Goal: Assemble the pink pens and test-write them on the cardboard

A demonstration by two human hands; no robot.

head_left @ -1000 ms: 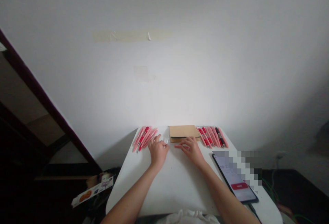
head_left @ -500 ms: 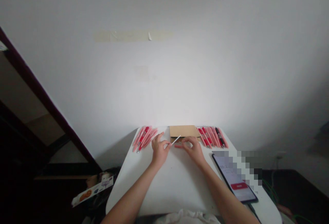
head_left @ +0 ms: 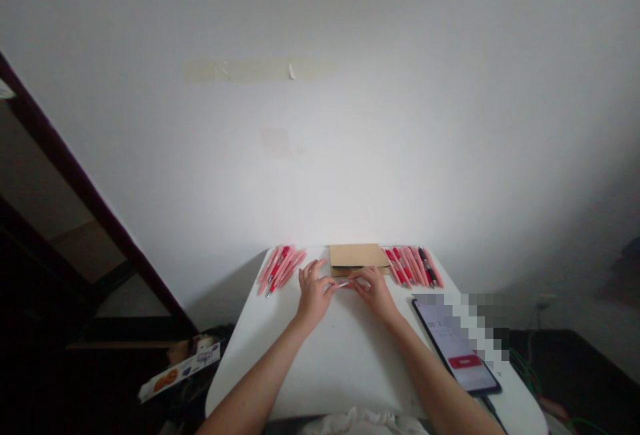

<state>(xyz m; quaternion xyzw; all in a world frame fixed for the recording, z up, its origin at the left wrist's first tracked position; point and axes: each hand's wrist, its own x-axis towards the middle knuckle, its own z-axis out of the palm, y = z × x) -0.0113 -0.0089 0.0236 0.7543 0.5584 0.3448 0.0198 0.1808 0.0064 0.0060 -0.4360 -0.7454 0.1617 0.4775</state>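
Note:
My left hand (head_left: pixel 313 290) and my right hand (head_left: pixel 373 290) meet over the far middle of the small white table (head_left: pixel 345 355). Both pinch a thin pale stick-like part (head_left: pixel 343 283), one end in each hand, held roughly level just above the tabletop. Right behind the hands lies a flat brown cardboard box (head_left: pixel 358 256). A bunch of pink and red pens (head_left: pixel 281 266) lies left of the box, close to my left hand. Another row of pink and red pens (head_left: pixel 413 265) lies right of the box.
A phone (head_left: pixel 457 348) with a lit screen lies on the table's right side, a cable trailing from it. The table stands against a white wall. Left of the table, low down, sits a printed package (head_left: pixel 181 368) in a dark area.
My left hand picked the thin pale part up from beside the box and tilted it. Now my right hand has closed on its other end and it lies level between both hands.

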